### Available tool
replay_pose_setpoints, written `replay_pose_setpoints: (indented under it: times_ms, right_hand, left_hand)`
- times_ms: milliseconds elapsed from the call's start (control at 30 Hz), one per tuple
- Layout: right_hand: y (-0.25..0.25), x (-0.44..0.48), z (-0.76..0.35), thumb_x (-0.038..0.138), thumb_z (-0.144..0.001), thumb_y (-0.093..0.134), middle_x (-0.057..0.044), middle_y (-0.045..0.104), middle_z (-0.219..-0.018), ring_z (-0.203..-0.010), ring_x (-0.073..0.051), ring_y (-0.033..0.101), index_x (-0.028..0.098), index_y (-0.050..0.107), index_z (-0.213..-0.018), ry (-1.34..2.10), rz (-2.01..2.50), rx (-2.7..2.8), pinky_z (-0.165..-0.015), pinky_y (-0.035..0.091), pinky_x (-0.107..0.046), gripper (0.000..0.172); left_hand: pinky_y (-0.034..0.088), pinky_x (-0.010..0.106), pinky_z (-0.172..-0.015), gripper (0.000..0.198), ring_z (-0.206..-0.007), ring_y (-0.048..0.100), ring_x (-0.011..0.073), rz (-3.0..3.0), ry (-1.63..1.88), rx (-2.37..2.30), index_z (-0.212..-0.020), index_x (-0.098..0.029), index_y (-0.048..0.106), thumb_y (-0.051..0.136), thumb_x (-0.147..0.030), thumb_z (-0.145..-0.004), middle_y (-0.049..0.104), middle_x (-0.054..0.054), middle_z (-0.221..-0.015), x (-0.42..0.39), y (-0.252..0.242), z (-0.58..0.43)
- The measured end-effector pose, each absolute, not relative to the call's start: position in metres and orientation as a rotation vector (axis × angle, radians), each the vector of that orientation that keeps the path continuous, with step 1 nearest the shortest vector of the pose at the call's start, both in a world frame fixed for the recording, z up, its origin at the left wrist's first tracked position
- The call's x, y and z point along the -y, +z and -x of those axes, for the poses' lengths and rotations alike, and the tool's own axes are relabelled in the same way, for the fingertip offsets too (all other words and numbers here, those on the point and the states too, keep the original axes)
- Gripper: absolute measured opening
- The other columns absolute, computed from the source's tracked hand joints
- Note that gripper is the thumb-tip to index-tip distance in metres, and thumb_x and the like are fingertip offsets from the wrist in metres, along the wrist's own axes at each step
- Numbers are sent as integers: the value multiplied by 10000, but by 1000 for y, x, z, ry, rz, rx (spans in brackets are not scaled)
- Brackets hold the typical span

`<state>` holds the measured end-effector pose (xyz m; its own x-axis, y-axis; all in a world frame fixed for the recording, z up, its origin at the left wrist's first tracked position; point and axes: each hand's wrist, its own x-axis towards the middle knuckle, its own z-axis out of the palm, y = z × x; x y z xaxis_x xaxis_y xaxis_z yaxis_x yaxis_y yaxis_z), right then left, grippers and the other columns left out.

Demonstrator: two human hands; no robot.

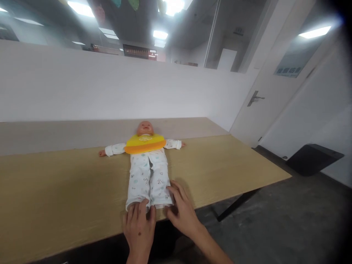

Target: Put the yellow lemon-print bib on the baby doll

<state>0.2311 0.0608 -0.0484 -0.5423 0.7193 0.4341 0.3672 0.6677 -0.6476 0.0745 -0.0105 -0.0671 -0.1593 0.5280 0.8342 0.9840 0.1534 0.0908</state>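
A baby doll [145,128] lies face up on the table, arms stretched out sideways. It wears a yellow bib [145,141] with an orange lower pocket and white patterned clothes. Its white trousers [140,179] extend toward the front table edge. My left hand [139,223] is closed at the cuff of the trouser leg on the left, fingers over the hem; the fingertips are partly hidden. Beside the other cuff, my right hand [181,211] has its thumb and fingers apart, fingertips touching the fabric's outer side. The doll's feet are not visible.
The wooden table [220,161] ends in a front edge just under my hands. A white wall [110,88] with windows above stands behind it. To the right are a door with a metal handle [255,98] and a black object [313,159] near the floor.
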Motion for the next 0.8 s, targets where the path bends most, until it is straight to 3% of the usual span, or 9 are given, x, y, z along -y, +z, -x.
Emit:
replay_pose_setpoints:
  times_ms: [167,267,400,533,800]
  right_hand:
    - [-53,-58,-227,206,-842,604,-138,447,-1408,-1294,-268,450,187,417,-1350,488,914,2173,-1048,433,-427,541]
    - [-56,-59,-220,211,-827,642,-147,508,-1351,-1219,-291,514,177,462,-1304,422,960,2148,-984,471,-449,510]
    - [-61,-59,-221,175,-855,596,-131,550,-1299,-1157,-274,564,192,542,-1190,365,925,2125,-923,507,-422,340]
    - [-67,-58,-225,143,-880,537,-116,590,-1231,-1116,-240,596,203,565,-1166,317,864,2098,-899,529,-373,294]
    - [-77,-54,-229,154,-906,546,-130,556,-1273,-1138,-204,603,199,584,-1016,254,826,2005,-886,543,-287,125]
  left_hand:
    - [416,251,-590,116,-587,602,140,1477,-1035,1687,-951,-155,635,637,-101,-849,665,15,-733,10,-72,-79]
    - [422,231,-563,149,-560,605,110,1461,-1087,1624,-957,-142,651,680,-79,-826,675,7,-744,13,-78,-83]
    - [473,255,-645,224,-631,654,138,1453,-1070,1549,-969,-117,663,733,-39,-771,709,42,-778,18,-82,-85]
    - [507,290,-750,287,-708,687,163,1473,-1037,1539,-1003,-102,662,743,-5,-745,738,65,-818,29,-84,-80]
    - [510,297,-699,453,-812,700,208,1461,-734,1759,-1270,-106,578,661,-313,-875,747,89,-980,37,-80,-69]
